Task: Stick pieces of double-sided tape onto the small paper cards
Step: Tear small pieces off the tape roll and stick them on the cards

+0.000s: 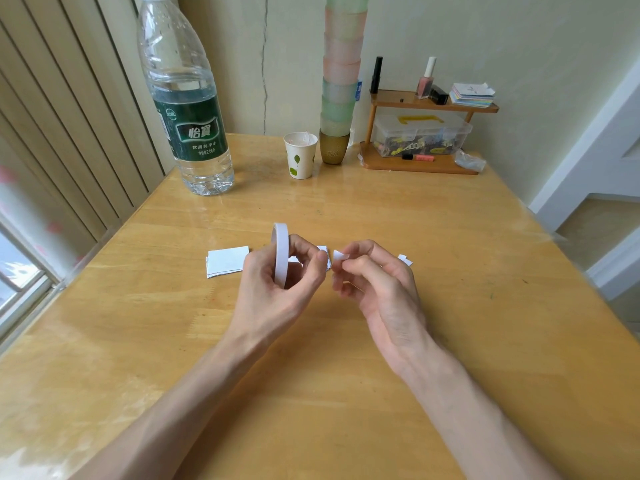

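- I log a glossy wooden table. Mid-table, the left hand grips a thin white ring, the tape roll, held on edge.
- The right hand pinches a small white tape piece just beside the roll.
- A flat stack of white paper cards lies just left of the left hand.
- A clear plastic bottle stands near the far left corner. Its green label reads "怡寶" and "2.08L".

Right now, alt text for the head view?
Over a wooden table, the left hand grips a double-sided tape roll while the right hand pinches a small white tape piece. Small paper cards lie just beyond them.
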The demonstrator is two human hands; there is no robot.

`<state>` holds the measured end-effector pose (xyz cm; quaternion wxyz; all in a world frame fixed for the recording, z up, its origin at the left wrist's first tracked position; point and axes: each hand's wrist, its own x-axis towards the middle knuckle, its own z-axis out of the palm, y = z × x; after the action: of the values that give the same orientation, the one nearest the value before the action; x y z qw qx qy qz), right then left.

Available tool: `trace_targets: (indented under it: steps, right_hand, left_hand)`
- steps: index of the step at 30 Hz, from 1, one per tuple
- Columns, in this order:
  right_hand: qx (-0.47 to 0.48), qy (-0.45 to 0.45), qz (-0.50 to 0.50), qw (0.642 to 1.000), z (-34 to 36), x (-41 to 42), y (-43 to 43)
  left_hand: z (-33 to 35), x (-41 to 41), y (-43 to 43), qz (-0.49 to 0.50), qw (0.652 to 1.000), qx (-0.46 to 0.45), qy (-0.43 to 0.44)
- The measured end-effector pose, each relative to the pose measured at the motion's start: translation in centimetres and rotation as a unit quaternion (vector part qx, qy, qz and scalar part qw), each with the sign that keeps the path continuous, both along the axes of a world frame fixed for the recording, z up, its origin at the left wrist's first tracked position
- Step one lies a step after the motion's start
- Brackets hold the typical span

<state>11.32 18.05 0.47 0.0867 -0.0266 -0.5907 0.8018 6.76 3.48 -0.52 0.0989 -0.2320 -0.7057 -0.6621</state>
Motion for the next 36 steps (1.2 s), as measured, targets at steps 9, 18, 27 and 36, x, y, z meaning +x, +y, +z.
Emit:
trace_targets:
  steps: [9,18,27,36]
  right_hand:
    - [0.02,0.019,0.009,1.0,-0.17,-0.08,0.07]
    - [0.079,0.038,-0.008,0.996,-0.38,-0.1,-0.08]
    - [0.103,0.048,-0.016,0.993,-0.49,-0.01,-0.11]
    - [0.079,0.037,-0.012,0.996,-0.41,-0.09,0.11]
  left_hand:
    - [-0.15,-0.15,-0.1,0.058,0.998,-0.008,0.031]
    - [-0.02,-0.19,-0.15,0.068,0.998,-0.002,0.005]
    - [0.34,-0.56,-0.31,0.063,0.997,0.026,-0.026]
    - [0.22,-0.66,-0.29,0.074,0.997,0.026,-0.018]
